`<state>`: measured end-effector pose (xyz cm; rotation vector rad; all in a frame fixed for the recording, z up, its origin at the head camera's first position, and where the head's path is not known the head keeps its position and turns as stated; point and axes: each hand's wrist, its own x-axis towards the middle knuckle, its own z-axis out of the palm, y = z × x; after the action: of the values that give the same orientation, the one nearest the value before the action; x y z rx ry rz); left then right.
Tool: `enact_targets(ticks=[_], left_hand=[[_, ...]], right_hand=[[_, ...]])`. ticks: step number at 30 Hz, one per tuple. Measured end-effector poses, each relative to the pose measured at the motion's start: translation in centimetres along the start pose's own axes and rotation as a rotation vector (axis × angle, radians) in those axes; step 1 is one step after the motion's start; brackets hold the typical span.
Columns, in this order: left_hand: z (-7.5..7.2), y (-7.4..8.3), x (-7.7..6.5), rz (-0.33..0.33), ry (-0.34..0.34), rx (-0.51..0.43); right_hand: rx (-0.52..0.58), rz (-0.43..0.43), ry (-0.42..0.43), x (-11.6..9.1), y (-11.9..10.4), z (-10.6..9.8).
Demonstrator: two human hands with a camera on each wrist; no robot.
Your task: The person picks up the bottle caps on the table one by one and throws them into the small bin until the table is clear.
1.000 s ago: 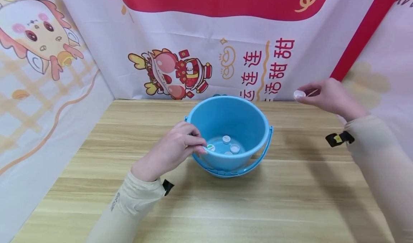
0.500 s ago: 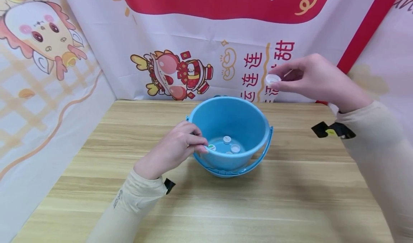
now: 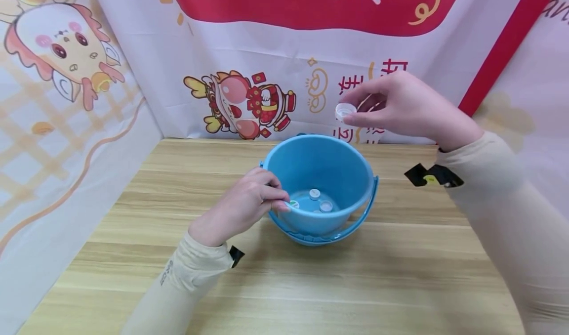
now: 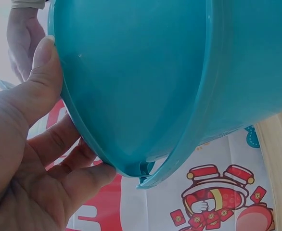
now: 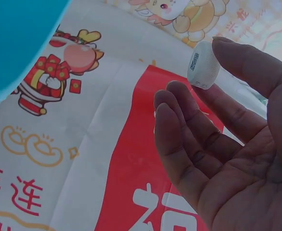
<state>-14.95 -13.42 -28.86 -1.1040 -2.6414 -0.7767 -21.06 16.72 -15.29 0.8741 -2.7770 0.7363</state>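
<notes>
A blue bucket [image 3: 324,164] stands on the wooden table, its handle [image 3: 355,226] hanging down at the front. My left hand [image 3: 246,201] grips the bucket's rim at the near left; in the left wrist view the thumb [image 4: 44,62] lies at the rim, with the other fingers curled below. Up behind the bucket's right side, my right hand [image 3: 395,105] pinches a white bottle cap [image 3: 345,111] between thumb and forefinger. The right wrist view shows the cap's ridged side and a small dark printed code. Several white caps [image 3: 314,194] lie on the bucket's floor, one partly green.
The wooden table [image 3: 355,285] runs back to a printed cloth backdrop [image 3: 249,43] right behind the bucket. Another printed cloth [image 3: 58,122] rises along the left side.
My right hand has carried the white bottle cap leftward and up, from the far right to just above the bucket's back right. My left hand has kept its hold on the bucket's rim.
</notes>
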Motion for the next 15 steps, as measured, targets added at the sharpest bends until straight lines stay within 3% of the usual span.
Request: enact_targets(ticks=[7,15], left_hand=[[0.02,0.01,0.08,0.025,0.011,-0.010],[0.04,-0.14,0.05,0.015,0.011,-0.013]], right_hand=[[-0.025,0.010,-0.004,0.26,-0.40,0.41],[0.025,-0.005,-0.015,0.59,-0.24,1.03]])
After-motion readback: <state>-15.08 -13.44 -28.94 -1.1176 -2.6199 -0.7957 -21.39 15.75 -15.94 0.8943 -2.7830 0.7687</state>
